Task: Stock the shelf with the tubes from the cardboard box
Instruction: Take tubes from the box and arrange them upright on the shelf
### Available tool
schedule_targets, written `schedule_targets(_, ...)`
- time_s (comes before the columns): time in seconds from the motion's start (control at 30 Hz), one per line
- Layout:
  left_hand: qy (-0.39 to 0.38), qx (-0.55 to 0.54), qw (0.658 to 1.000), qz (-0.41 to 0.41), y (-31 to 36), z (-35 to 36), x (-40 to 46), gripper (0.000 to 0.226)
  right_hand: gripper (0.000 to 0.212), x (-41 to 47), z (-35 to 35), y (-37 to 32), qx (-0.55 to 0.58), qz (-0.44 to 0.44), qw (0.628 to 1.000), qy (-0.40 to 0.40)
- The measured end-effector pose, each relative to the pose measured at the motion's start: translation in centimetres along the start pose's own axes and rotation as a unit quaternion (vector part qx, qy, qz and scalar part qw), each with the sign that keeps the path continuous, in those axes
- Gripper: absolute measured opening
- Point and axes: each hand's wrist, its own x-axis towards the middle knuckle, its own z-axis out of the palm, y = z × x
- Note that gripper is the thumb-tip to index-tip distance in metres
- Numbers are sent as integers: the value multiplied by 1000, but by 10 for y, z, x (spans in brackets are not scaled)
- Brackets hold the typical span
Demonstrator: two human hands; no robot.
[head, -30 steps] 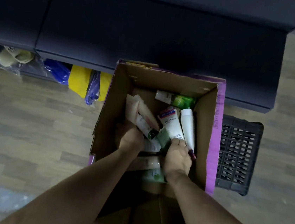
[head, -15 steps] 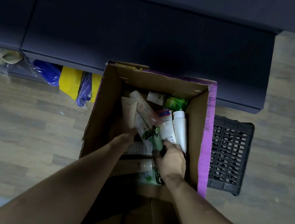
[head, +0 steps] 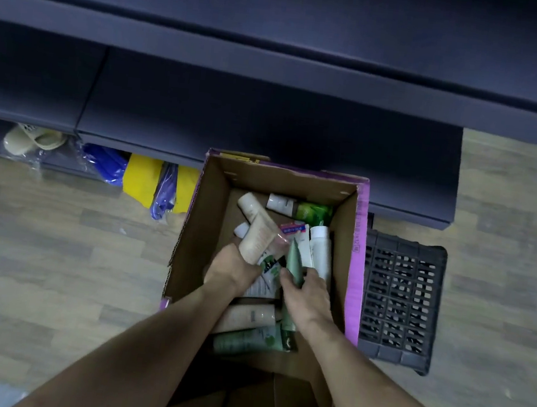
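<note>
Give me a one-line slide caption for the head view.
Both hands in the cardboard box: left hand grips beige tubes, right hand a pale green tube, below the dark shelf.

There is just one camera. It sits on the person's head and looks almost straight down, tipped a little forward toward 12 o'clock. It is a wide view, so straight edges bend near the sides. Both arms reach in from the 6 o'clock edge. The open cardboard box [head: 204,229] sits close below the camera, just under the middle of the picture. The dark shelf [head: 270,120] fills the top, from 10 to 2 o'clock. The wooden floor [head: 38,244] shows at 9 and at 3 o'clock, farther down than the box top.
</note>
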Motion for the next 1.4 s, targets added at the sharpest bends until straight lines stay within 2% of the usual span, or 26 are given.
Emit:
schedule_targets(0.13, 27, 8, 998, 48, -1, -11, -18, 48, 61, -8, -13, -16, 26, 19, 999, -24)
schedule_targets(0.27, 0, -36, 999, 41, -3, -19, -35, 38, 45, -26, -21, -26, 106, 33, 994, -15)
schedule_targets(0.33, -5, -35, 998, 57, -3, -22, -45, 40, 52, -20, -16, -20, 164, 33, 986, -21)
schedule_targets(0.43, -20, -39, 997, 67, -5, -25, -60, 49, 78, 6, -1, 8, 210, 35, 975, -56)
schedule_targets(0.5, -28, -54, 996, 68, -11, -26, -67, 46, 70, -23, -12, -7, 198, 26, 978, -66)
schedule_targets(0.6, -19, -91, 994, 57, -18, -29, -81, 37, 63, -60, -24, -25, 172, 0, 984, -42)
schedule_targets(0.7, 10, -117, 991, 59, -23, -33, -95, 43, 56, -77, -26, -26, 163, -16, 986, -1)
schedule_targets(0.83, 67, -101, 986, 110, -23, -45, -112, 54, 46, -101, -28, -23, 175, -42, 982, 56)
schedule_targets(0.93, 99, -75, 980, 156, -24, -59, -125, 57, 41, -118, -28, -25, 194, -52, 977, 69)
schedule_targets(1.07, 73, -96, 975, 187, -25, -76, -140, 55, 45, -148, -26, -38, 213, -65, 970, 100)
schedule_targets(1.2, 64, -141, 966, 208, -19, -95, -156, 51, 39, -179, -28, -50, 210, -100, 963, 135)
schedule_targets(1.27, 57, -161, 961, 216, -17, -106, -169, 49, 44, -194, -29, -54, 208, -116, 959, 152)
schedule_targets(1.4, 65, -167, 947, 265, -15, -128, -190, 63, 34, -224, -39, -69, 182, -153, 949, 209)
